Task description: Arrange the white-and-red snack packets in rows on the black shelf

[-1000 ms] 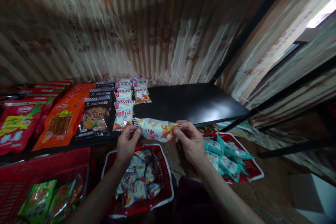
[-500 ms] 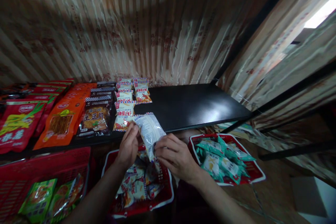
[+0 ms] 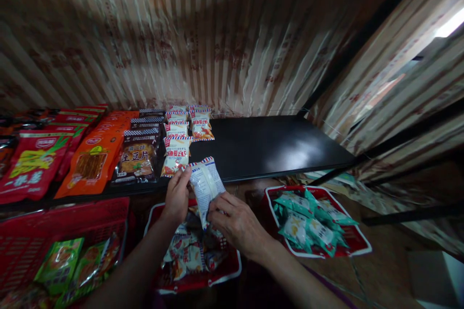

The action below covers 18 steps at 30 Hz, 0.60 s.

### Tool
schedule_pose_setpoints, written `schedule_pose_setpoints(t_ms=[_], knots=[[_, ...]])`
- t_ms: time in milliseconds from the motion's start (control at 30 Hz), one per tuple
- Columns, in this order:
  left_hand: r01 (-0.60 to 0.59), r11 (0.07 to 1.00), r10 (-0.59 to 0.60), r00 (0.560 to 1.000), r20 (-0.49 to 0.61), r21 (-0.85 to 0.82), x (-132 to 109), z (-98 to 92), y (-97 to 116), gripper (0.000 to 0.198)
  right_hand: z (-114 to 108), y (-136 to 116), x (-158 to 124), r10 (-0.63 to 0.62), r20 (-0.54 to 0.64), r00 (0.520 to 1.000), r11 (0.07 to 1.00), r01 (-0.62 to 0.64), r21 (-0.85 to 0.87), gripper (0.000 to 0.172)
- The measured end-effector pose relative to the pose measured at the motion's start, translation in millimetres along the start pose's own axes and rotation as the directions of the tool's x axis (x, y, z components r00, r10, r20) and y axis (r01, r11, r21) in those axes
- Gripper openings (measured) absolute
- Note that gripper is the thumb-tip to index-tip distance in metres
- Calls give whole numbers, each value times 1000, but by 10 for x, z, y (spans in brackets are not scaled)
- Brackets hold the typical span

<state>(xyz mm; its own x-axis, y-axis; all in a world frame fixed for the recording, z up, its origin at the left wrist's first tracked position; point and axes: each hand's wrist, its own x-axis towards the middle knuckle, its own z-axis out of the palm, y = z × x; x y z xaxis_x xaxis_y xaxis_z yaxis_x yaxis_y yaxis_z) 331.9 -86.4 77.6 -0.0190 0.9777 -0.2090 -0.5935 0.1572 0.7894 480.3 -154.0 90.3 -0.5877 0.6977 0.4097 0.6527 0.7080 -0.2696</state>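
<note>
Between my two hands is a small white snack bag (image 3: 206, 184), its printed back and seam facing up. My left hand (image 3: 177, 197) pinches the upper left edge of this bag. My right hand (image 3: 235, 221) grips its lower right side, fingertips curled over the edge. Below them, a red basket (image 3: 232, 273) with a white rim holds several similar bags (image 3: 188, 256). Just beyond my left hand, matching white bags (image 3: 176, 154) stand in two rows on the black shelf (image 3: 261, 147).
Left along the shelf are brown potato-slice bags (image 3: 137, 157), orange packets (image 3: 89, 164) and red packets (image 3: 36, 164). A red basket (image 3: 90, 212) with green packets stands lower left. To the right, another red basket (image 3: 357, 241) holds teal bags (image 3: 315, 224). A dark post (image 3: 337, 67) rises behind the shelf.
The bag has turned slightly more upright in my hands, with my right hand a little lower and nearer to me. The whole view has shifted slightly.
</note>
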Motion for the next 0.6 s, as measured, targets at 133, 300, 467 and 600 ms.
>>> schedule_pose_setpoints(t_ms=[133,300,467,600], knots=[[-24,999,22,999,-46,-41,22,12,12,34,2,8,-10,34,16,999,999,-34,16,8],[-38,994,32,998,-53,-103,26,12,30,30,38,121,-62,260,-120,958,958,-240,160,7],[-53,979,39,997,-74,-196,34,26,44,22,55,282,-111,741,-238,627,633,-535,560,16],[-87,969,61,991,-118,-232,54,56,63,16,70,306,-106,859,27,512,264,-488,832,30]])
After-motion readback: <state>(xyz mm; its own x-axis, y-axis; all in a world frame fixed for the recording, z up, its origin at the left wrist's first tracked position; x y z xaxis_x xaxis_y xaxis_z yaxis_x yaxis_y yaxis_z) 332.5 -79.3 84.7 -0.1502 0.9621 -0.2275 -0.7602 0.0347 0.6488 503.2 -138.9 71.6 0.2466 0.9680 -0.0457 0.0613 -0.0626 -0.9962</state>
